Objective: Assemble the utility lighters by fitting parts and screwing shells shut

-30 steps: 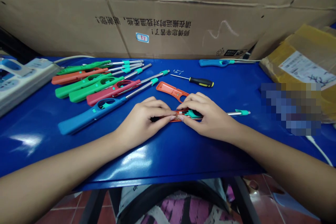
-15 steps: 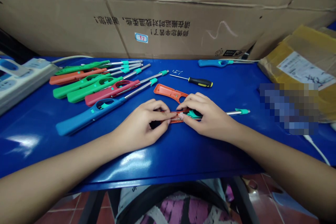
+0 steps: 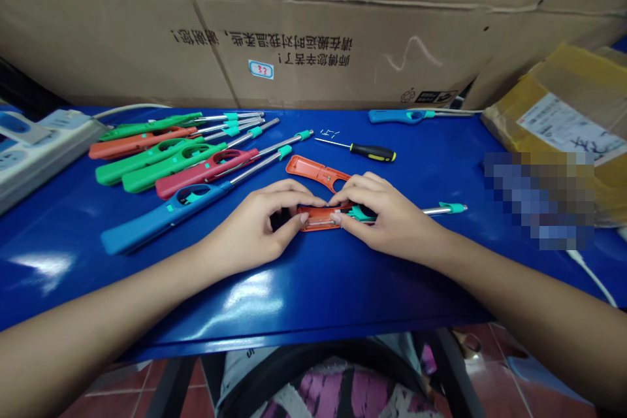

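Observation:
Between my hands an orange gas lighter (image 3: 321, 219) lies with its handle opened, showing the inner parts. Its metal tube with a turquoise tip (image 3: 453, 208) points right. My left hand (image 3: 267, 219) grips the handle's left end, thumb on the near rim and fingers along the far rim. My right hand (image 3: 385, 212) holds the lighter around its middle, thumb and fingers close together near a turquoise trigger piece (image 3: 361, 212). Just behind the hands rests the loose orange handle half (image 3: 316, 171), its right part hidden by my right hand.
Several assembled lighters (image 3: 166, 209) lie at the left. A black and yellow screwdriver (image 3: 373, 153) and small screws (image 3: 328, 134) lie behind the hands. A blue lighter (image 3: 399, 117) is farther back. A power strip (image 3: 44, 150), large carton (image 3: 294, 26) and taped parcel (image 3: 563, 124) border the table.
My left fingers have moved off the lighter's inside to its rims, so more of the open handle shows. My right hand stays in about the same place.

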Demonstrator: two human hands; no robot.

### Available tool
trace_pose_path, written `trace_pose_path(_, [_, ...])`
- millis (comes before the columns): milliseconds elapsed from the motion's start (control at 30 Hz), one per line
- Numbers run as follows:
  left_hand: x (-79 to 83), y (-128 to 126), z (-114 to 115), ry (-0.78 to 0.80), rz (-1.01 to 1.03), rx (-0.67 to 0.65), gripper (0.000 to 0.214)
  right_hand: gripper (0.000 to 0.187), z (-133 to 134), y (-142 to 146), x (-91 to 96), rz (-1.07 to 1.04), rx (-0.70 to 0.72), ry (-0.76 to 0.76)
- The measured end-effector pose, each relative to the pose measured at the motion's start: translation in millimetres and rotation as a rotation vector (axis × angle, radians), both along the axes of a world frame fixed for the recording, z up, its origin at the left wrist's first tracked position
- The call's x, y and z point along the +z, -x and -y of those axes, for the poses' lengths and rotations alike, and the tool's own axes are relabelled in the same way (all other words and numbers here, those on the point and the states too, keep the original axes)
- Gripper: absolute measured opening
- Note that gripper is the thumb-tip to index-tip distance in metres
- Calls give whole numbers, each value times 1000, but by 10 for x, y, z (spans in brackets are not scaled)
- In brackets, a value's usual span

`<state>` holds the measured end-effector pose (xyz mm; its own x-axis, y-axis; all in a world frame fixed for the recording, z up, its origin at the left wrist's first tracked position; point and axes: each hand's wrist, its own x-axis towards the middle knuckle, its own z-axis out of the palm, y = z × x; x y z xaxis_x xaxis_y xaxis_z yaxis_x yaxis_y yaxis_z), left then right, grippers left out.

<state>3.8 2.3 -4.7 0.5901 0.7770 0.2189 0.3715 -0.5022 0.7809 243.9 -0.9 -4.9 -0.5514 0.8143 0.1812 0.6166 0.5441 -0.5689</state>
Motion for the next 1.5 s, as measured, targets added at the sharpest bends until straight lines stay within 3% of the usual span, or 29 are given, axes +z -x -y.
trace_pose_path(267, [-5, 17, 4, 14, -101, 11, 33, 6, -25, 11, 10, -73, -2, 14])
trace_pose_path(433, [-15, 50, -28, 63, -61, 38, 31, 7, -12, -4, 29, -34, 10, 38])
trace_pose_path(667, [4, 18, -34, 2, -110, 120, 28, 10, -4, -17, 53, -31, 15, 24])
trace_pose_path(900, [13, 44, -21, -35, -90, 81, 26, 11, -54, -114, 161, -151, -43, -83])
trace_pose_path(1067, [36, 45, -5, -172, -48, -21, 25, 10, -40, -129, 175, -47, -32, -43])
trace_pose_path(1267, [14, 36, 13, -342, -138, -183, 34, 8, -37, -114, 85, 20, -12, -20])
trace_pose_path(1500, [13, 56, -1, -390, -253, -217, 35, 10, -50, -82, 52, -62, -61, 59])
